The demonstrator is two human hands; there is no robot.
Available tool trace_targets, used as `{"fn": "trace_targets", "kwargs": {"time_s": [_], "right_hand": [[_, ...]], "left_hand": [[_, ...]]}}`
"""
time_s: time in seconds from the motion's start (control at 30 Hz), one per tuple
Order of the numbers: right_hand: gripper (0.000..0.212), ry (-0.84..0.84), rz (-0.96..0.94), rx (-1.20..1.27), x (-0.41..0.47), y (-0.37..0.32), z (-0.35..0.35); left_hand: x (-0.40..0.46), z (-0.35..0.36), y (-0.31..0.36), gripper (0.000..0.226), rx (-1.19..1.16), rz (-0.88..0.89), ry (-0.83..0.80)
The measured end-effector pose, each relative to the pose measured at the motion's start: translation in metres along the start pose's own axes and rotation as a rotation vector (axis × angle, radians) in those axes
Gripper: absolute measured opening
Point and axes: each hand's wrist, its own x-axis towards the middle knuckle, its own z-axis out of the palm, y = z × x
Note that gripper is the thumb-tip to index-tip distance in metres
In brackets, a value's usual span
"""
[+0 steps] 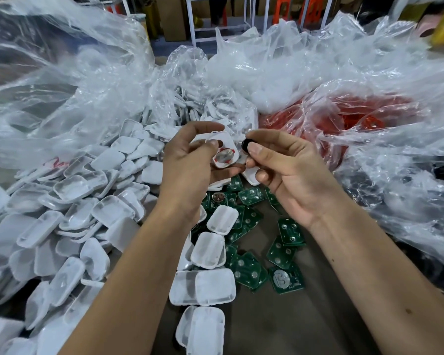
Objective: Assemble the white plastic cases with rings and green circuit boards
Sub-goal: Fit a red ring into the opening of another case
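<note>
My left hand point(190, 162) holds a white plastic case point(226, 149) between thumb and fingers, its open side facing me with a silver round part and red ring inside. Just right of it, my right hand point(282, 165) pinches a small black ring point(247, 146) between thumb and forefinger, close to the case's edge. Below my hands, green circuit boards point(251, 270) lie scattered on the table. A large heap of white cases point(87, 213) covers the left side.
Crumpled clear plastic bags point(280, 73) surround the work area. One bag at the right holds red rings point(364, 116). Several closed white cases point(205, 285) lie in a line near the front. Table frames and stools stand in the background.
</note>
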Motion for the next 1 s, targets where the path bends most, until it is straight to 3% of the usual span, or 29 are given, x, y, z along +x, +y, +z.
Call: {"fn": "trace_targets", "kwargs": {"time_s": [0.2, 0.4, 0.53, 0.8, 1.0], "right_hand": [[0.024, -0.028, -0.069, 0.040, -0.0008, 0.0010, 0.0003], [0.020, 0.006, -0.251, -0.199, -0.0038, 0.0023, 0.0044], [0.018, -0.070, -0.245, -0.094, -0.0048, 0.0019, 0.0059], [0.020, -0.072, -0.118, 0.111, -0.0034, 0.0009, 0.0061], [0.022, -0.069, -0.146, -0.026, -0.0050, 0.0073, 0.0082]], "left_hand": [[0.0001, -0.0009, 0.0004, 0.010, 0.057, -0.003, -0.008], [0.0013, -0.0035, 0.0042, 0.018, -0.056, -0.099, 0.024], [0.0003, -0.0018, 0.0074, 0.028, -0.305, -0.154, -0.057], [0.0003, -0.0002, 0.0039, 0.039, -0.217, -0.066, -0.014], [0.0015, 0.0024, 0.0006, 0.038, -0.152, -0.102, 0.107]]}}
